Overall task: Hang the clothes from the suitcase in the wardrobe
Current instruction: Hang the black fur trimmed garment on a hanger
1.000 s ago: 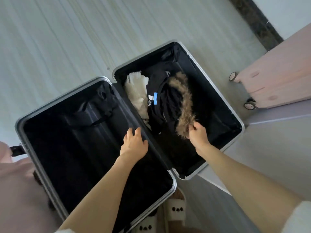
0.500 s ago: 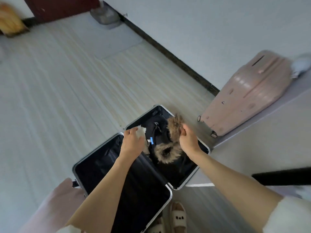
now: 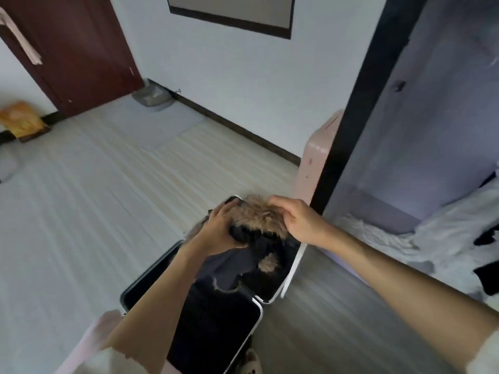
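Gripping fur-trimmed coat (image 3: 259, 220) above suitcase (image 3: 270, 298)

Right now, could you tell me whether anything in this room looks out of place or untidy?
Mostly the wardrobe: pale and dark clothes lie heaped on its floor instead of hanging. The open suitcase sprawls on the floor, which suits unpacking. Both hands, left and right, grip the fur-trimmed black coat above it.

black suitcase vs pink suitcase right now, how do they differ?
The black suitcase lies flat on the floor, opened out; the pink suitcase stands upright and closed by the wall. The black one is mostly in view below both hands; the pink one is half hidden behind the wardrobe's dark edge. Both look hard-shelled.
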